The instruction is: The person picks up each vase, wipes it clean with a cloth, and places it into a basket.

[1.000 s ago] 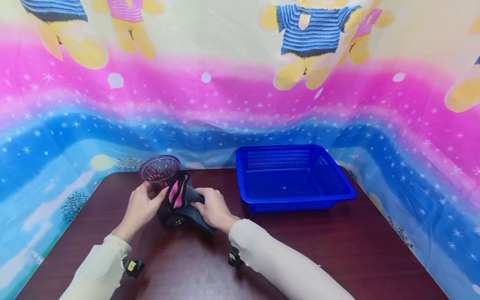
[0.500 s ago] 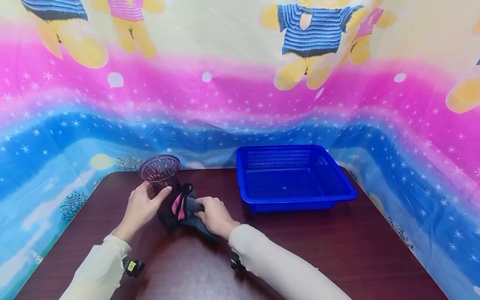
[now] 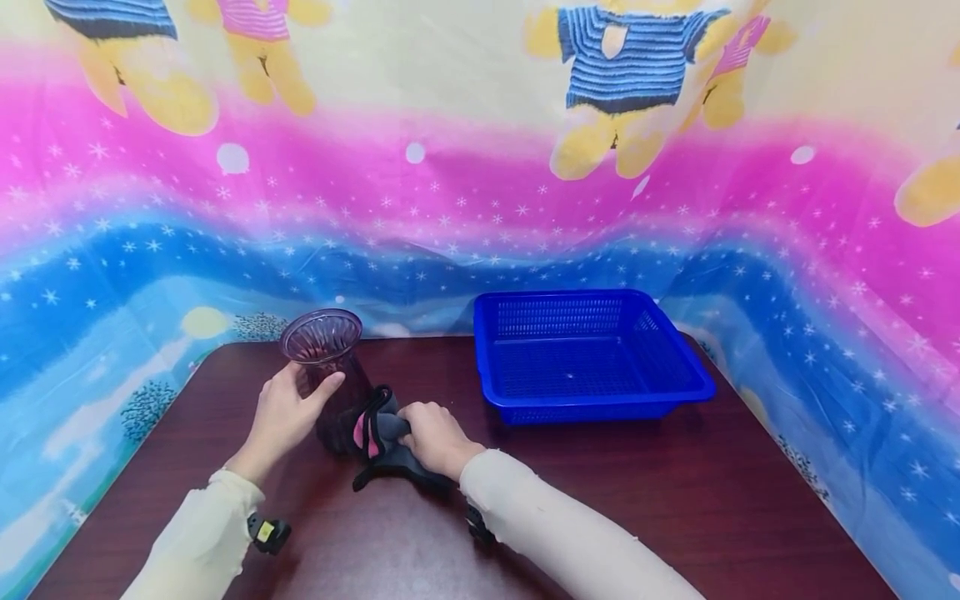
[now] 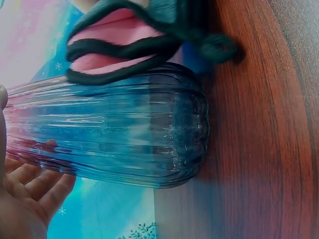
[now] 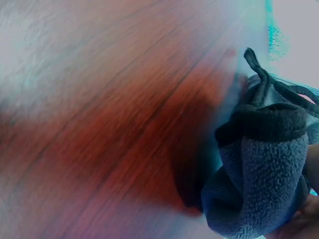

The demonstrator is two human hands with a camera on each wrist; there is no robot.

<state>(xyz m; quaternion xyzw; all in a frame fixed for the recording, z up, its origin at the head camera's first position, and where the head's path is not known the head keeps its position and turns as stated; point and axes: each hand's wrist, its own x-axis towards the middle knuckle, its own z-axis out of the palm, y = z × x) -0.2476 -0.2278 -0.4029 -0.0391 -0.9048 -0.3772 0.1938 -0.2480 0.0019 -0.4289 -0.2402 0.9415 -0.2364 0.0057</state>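
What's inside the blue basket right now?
The blue basket shows only its own perforated floor and walls; nothing lies in the part that shows. The strip just behind its near wall is hidden from the head view.

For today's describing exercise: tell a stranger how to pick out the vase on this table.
Start at the dark wooden table and go to its far left corner, away from the blue basket. There the left hand holds a vase standing upright. It alone is clear purple ribbed glass; the cloth beside it is dark fleece.
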